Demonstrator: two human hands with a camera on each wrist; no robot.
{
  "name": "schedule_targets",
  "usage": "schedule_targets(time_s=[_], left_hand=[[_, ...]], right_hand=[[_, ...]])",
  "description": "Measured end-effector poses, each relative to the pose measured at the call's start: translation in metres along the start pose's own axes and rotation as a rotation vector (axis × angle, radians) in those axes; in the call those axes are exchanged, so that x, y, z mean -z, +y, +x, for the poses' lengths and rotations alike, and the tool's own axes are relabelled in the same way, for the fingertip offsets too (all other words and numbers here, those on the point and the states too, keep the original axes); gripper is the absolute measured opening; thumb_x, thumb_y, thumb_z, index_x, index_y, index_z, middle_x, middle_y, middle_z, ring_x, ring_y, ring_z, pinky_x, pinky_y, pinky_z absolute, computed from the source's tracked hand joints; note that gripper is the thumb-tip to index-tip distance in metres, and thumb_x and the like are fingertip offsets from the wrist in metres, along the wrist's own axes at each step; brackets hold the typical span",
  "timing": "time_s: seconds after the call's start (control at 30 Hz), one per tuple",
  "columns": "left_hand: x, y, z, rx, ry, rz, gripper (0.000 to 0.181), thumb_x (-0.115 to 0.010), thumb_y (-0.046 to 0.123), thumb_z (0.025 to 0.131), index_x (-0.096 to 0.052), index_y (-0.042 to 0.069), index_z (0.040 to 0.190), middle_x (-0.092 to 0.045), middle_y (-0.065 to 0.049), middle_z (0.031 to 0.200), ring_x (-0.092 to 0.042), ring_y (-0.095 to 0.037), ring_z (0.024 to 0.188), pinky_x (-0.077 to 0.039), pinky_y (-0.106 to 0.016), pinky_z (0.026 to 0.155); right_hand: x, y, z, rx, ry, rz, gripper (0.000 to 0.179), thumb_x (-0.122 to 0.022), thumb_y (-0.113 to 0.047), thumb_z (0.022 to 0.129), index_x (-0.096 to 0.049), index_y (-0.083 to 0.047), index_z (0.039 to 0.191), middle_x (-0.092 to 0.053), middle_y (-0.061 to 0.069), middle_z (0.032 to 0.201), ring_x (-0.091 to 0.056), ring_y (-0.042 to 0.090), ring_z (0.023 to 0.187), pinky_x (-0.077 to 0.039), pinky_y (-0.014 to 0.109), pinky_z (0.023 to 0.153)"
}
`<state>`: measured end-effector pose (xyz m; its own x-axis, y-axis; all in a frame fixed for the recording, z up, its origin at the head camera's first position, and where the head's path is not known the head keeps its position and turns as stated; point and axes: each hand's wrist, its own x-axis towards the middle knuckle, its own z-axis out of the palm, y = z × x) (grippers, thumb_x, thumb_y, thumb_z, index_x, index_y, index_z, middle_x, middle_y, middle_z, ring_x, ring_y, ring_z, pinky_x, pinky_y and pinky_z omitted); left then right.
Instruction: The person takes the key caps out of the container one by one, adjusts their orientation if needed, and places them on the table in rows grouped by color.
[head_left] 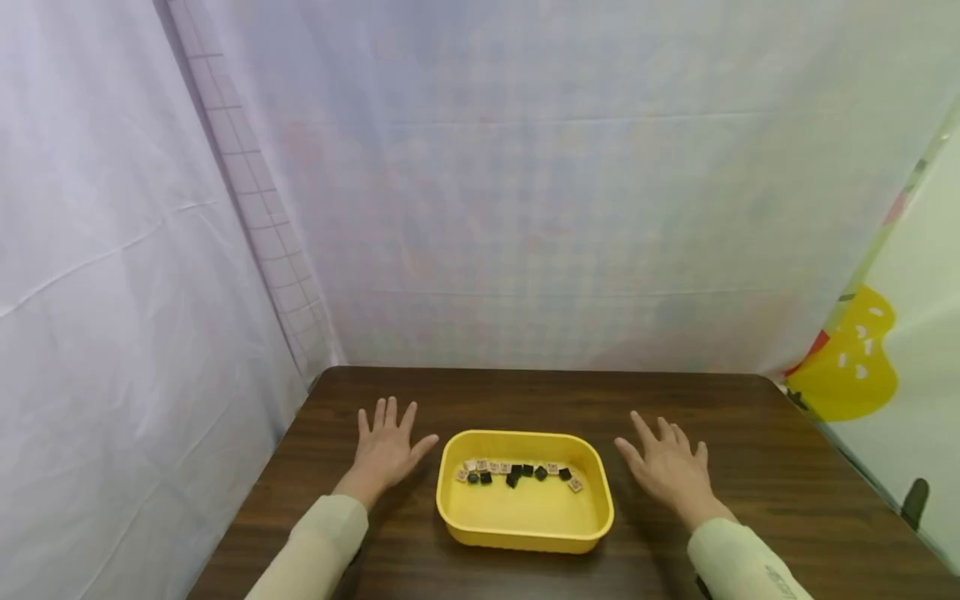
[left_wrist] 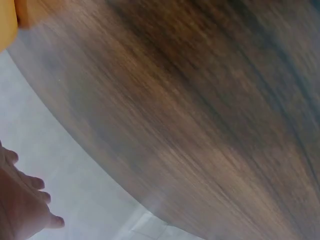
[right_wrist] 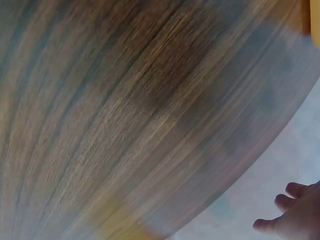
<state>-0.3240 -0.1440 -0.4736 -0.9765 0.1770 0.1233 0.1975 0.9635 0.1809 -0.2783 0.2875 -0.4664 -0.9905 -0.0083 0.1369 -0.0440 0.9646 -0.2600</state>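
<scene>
Between the two hands stands a yellow plastic tub (head_left: 525, 537) with rounded corners. Several small black pieces (head_left: 541, 472) and several beige square tiles with markings (head_left: 575, 484) lie in a loose row on its floor. My left hand (head_left: 385, 454) is to the left of the tub, fingers spread and holding nothing. To the tub's right is my right hand (head_left: 670, 468), also spread and holding nothing, its thumb toward the rim. In the left wrist view the left hand (left_wrist: 22, 205) shows at the lower left; the right hand (right_wrist: 297, 212) appears at the lower right of its own wrist view.
The tub stands on a dark wood-grain table (head_left: 525, 400) with rounded far corners. White curtains (head_left: 525, 208) hang behind it and along the left side (head_left: 112, 292). On the right, a light sheet carries a yellow printed shape (head_left: 847, 367).
</scene>
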Motion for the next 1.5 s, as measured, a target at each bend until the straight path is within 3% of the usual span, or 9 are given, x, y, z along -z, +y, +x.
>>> schedule_targets(time_s=[0.27,0.43,0.6,0.73,0.93,1.13,1.5], left_hand=[[0.001,0.0,-0.001,-0.007,0.013,-0.014,0.076,-0.043,0.061,0.099,-0.031,0.012,0.156,-0.017,-0.028,0.159,-0.008,-0.044,0.147,0.001,-0.066,0.113],[0.003,0.003,0.0,-0.01,0.011,-0.014,0.075,-0.044,0.06,0.099,-0.033,0.012,0.155,-0.019,-0.028,0.158,-0.011,-0.045,0.147,-0.002,-0.065,0.113],[0.007,0.008,0.0,-0.012,0.0,-0.008,0.075,-0.043,0.06,0.099,-0.034,0.012,0.155,-0.019,-0.028,0.159,-0.011,-0.044,0.147,-0.002,-0.065,0.113],[0.008,0.011,0.001,-0.021,0.013,-0.001,0.075,-0.044,0.061,0.098,-0.035,0.011,0.154,-0.021,-0.028,0.158,-0.013,-0.044,0.147,-0.005,-0.066,0.113],[0.009,0.015,0.003,-0.04,0.046,-0.01,0.074,-0.044,0.061,0.098,-0.037,0.012,0.154,-0.024,-0.027,0.157,-0.016,-0.043,0.147,-0.008,-0.065,0.113],[0.009,0.025,0.004,-0.075,0.07,-0.058,0.074,-0.047,0.061,0.097,-0.039,0.013,0.153,-0.026,-0.025,0.157,-0.017,-0.041,0.147,-0.009,-0.064,0.114],[0.014,0.044,0.005,-0.123,0.059,-0.045,0.072,-0.049,0.058,0.098,-0.038,0.014,0.153,-0.027,-0.023,0.157,-0.019,-0.039,0.147,-0.012,-0.063,0.114]], right_hand=[[0.0,-0.01,-0.002,0.011,0.005,0.003,0.077,-0.028,-0.065,0.1,-0.029,-0.011,0.156,-0.039,0.037,0.142,-0.035,0.06,0.127,-0.018,0.079,0.099],[0.003,-0.012,-0.002,0.016,-0.018,-0.005,0.082,-0.023,-0.07,0.098,-0.029,-0.012,0.156,-0.043,0.036,0.138,-0.04,0.059,0.122,-0.024,0.077,0.097],[0.005,-0.019,-0.004,0.014,-0.033,0.03,0.075,-0.031,-0.063,0.101,-0.033,-0.011,0.154,-0.046,0.036,0.135,-0.044,0.058,0.119,-0.032,0.075,0.092],[0.005,-0.025,-0.004,0.006,-0.048,0.085,0.069,-0.036,-0.057,0.102,-0.037,-0.01,0.153,-0.046,0.037,0.136,-0.044,0.06,0.119,-0.034,0.076,0.089],[0.001,-0.029,-0.004,-0.033,-0.087,0.22,0.071,-0.036,-0.058,0.102,-0.036,-0.008,0.153,-0.043,0.036,0.141,-0.039,0.059,0.127,-0.027,0.077,0.097],[0.0,-0.031,-0.004,-0.044,-0.093,0.358,0.069,-0.041,-0.054,0.102,-0.038,-0.005,0.151,-0.053,0.031,0.135,-0.052,0.05,0.12,-0.04,0.065,0.095],[-0.005,-0.039,-0.002,-0.072,-0.117,0.534,0.052,-0.052,-0.032,0.103,-0.047,-0.002,0.145,-0.053,0.031,0.135,-0.055,0.047,0.117,-0.046,0.059,0.093]])
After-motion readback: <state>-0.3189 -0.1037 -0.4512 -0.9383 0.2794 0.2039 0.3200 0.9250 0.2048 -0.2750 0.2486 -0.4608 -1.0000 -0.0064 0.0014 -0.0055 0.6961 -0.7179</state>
